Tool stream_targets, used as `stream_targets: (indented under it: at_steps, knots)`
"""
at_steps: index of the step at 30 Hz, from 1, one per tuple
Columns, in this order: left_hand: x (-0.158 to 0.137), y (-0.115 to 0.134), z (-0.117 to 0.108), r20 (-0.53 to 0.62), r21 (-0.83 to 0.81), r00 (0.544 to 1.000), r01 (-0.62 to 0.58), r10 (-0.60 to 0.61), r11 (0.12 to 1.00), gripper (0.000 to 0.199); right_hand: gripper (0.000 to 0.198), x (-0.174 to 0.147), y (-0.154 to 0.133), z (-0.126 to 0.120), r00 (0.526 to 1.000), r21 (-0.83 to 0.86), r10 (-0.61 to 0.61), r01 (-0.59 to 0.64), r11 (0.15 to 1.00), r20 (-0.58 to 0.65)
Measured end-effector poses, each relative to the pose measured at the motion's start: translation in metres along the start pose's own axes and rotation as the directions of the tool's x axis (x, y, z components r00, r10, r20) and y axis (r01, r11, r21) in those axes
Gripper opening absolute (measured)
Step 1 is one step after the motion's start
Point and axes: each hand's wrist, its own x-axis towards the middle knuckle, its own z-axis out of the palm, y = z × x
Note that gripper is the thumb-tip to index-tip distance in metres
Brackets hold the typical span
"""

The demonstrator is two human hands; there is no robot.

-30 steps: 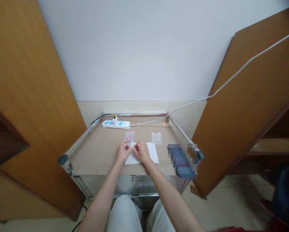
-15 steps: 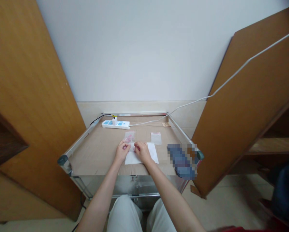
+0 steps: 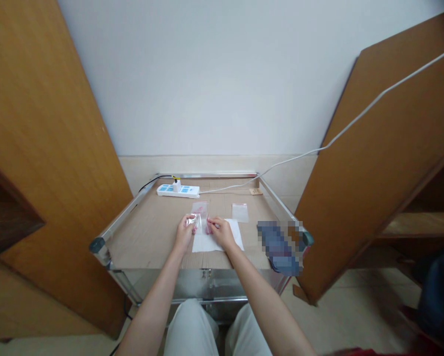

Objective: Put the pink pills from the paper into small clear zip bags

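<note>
My left hand point(image 3: 185, 231) is closed on a clear plastic bag point(image 3: 194, 220), whose shiny film shows above the fingers. My right hand point(image 3: 222, 232) pinches a small pink item point(image 3: 208, 228) just to the right of the bag; its exact kind is too small to make out. Beneath the right hand lies a sheet of white paper point(image 3: 207, 244). Just beyond my hands is a flat see-through bag with pink marks point(image 3: 199, 206). Farther right, past the paper, lies another small clear zip bag point(image 3: 240, 213).
Brown cardboard point(image 3: 140, 232) covers the metal-framed table. A white power strip point(image 3: 177, 191) with a plug stands at the back left, its white cable point(image 3: 281, 162) running right. A blurred-out dark blue object point(image 3: 281, 249) lies at the right edge. Wooden panels flank both sides.
My hands have moved slightly apart. More of the clear bag's film now shows above my left fingers, and the pink item at my right fingertips is easier to see.
</note>
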Motion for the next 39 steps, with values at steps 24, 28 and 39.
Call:
stream_targets:
  at_steps: [24, 28, 39]
  knots:
    - [0.004, -0.006, -0.002, -0.067, 0.175, 0.994, -0.074, 0.087, 0.982, 0.034, 0.017, 0.002, -0.009, -0.004, 0.998, -0.193, -0.002, 0.014, 0.981, 0.062]
    - [-0.002, 0.003, -0.004, -0.017, 0.440, 0.923, -0.339, 0.385, 0.832, 0.044, 0.020, 0.002, -0.009, -0.005, 0.998, -0.190, -0.013, 0.024, 0.982, 0.058]
    - [0.000, 0.030, -0.007, 0.545, 0.559, 0.807, -0.552, 0.228, 0.619, 0.057, 0.018, 0.001, -0.008, -0.005, 0.997, -0.181, -0.001, 0.015, 0.983, 0.074]
